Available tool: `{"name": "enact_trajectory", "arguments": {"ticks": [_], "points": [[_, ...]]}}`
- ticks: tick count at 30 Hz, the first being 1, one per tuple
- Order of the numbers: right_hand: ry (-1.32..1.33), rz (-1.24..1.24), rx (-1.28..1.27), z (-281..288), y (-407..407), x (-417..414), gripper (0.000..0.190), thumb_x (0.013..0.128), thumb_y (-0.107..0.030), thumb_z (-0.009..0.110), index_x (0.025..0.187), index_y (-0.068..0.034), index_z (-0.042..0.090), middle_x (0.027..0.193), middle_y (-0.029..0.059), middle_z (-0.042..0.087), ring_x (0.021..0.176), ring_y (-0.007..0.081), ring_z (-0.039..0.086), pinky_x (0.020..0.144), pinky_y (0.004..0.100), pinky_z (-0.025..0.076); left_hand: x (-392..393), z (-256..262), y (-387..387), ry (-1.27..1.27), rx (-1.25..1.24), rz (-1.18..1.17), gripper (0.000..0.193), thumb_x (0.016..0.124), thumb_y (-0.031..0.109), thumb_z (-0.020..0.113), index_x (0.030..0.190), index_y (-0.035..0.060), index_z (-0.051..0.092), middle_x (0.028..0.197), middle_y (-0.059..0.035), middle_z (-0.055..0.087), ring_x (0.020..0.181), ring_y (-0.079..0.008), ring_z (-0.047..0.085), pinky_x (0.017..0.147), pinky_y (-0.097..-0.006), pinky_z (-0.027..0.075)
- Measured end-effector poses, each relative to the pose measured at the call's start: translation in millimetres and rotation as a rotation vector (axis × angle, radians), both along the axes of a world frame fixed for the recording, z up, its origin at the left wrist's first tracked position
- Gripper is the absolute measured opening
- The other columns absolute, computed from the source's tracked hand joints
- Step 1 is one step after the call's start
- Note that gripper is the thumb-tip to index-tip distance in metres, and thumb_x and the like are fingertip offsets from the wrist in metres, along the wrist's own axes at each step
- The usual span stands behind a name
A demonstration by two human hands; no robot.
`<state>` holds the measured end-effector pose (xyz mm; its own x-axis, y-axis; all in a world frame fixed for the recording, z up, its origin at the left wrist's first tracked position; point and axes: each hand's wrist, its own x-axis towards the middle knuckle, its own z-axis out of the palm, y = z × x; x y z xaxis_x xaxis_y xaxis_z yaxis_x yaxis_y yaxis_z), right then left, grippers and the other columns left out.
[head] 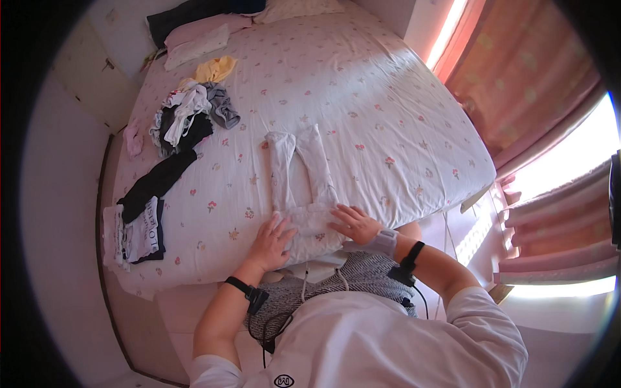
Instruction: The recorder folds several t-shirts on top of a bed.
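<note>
A white garment (310, 218) lies on the bed in front of me, its two long narrow sleeves or legs stretched away from me. The part nearest me looks folded over into a flat band. On the left end of that band rests my left hand (271, 242), palm down with the fingers spread. My right hand (358, 225) lies flat on the right end, fingers apart, pointing inward. Neither hand is closed around the cloth.
The bed (378, 121) has a flowered sheet. To the left are a heap of mixed clothes (187, 114), a black garment (157, 186) and folded shirts (143, 235) bearing writing. Pillows (199, 46) lie at the far end. Pink curtains (529, 72) hang on the right.
</note>
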<state>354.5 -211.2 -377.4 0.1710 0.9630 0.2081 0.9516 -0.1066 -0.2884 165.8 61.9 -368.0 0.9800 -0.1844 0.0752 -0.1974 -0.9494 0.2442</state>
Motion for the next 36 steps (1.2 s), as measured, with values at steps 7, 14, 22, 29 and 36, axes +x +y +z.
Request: {"name": "enact_trajectory", "arguments": {"ticks": [7,14,22,29,36], "points": [[-0.003,0.059,-0.045,-33,18,15,0.065,0.076,-0.026,0.068,0.136,-0.010,0.047,0.145,0.0116,0.041,0.137,0.0291,0.036,0.110,0.0463,0.032,14,-45,3,0.022,-0.003,0.095,0.058,0.083,0.016,0.055,0.140,0.0147,0.044,0.148,-0.0138,0.038,0.135,-0.0335,0.036,0.111,-0.0514,0.026],[0.005,0.120,0.045,-33,20,29,0.046,0.081,-0.023,0.065,0.124,-0.006,0.057,0.132,0.0108,0.056,0.127,0.0282,0.049,0.104,0.0432,0.040,33,-41,-21,-0.120,0.303,-0.002,0.055,0.087,0.012,0.046,0.142,0.0158,0.042,0.144,-0.0125,0.045,0.136,-0.0297,0.038,0.111,-0.0505,0.028],[0.079,0.107,0.075,-34,12,23,0.038,0.081,-0.019,0.065,0.116,-0.006,0.060,0.127,0.0086,0.059,0.128,0.0271,0.049,0.104,0.0432,0.041,16,-54,14,-0.122,0.086,0.037,0.048,0.081,0.005,0.050,0.128,0.0100,0.056,0.134,-0.0105,0.055,0.130,-0.0260,0.047,0.109,-0.0446,0.034],[0.188,0.265,0.008,-25,-37,-17,0.033,0.081,-0.015,0.064,0.113,-0.007,0.062,0.123,0.0085,0.060,0.128,0.0252,0.048,0.102,0.0442,0.042,-38,-7,-16,0.019,-0.093,-0.097,0.036,0.077,0.012,0.059,0.112,0.0096,0.065,0.117,-0.0098,0.065,0.115,-0.0256,0.058,0.105,-0.0449,0.038],[0.335,0.278,0.063,-40,-43,-21,0.037,0.075,-0.008,0.066,0.111,-0.004,0.062,0.121,0.0099,0.061,0.125,0.0276,0.051,0.100,0.0437,0.044,-32,-1,-1,0.142,-0.198,-0.292,0.057,0.078,0.030,0.066,0.130,0.0133,0.053,0.144,-0.0093,0.044,0.136,-0.0326,0.037,0.111,-0.0529,0.028]]}}
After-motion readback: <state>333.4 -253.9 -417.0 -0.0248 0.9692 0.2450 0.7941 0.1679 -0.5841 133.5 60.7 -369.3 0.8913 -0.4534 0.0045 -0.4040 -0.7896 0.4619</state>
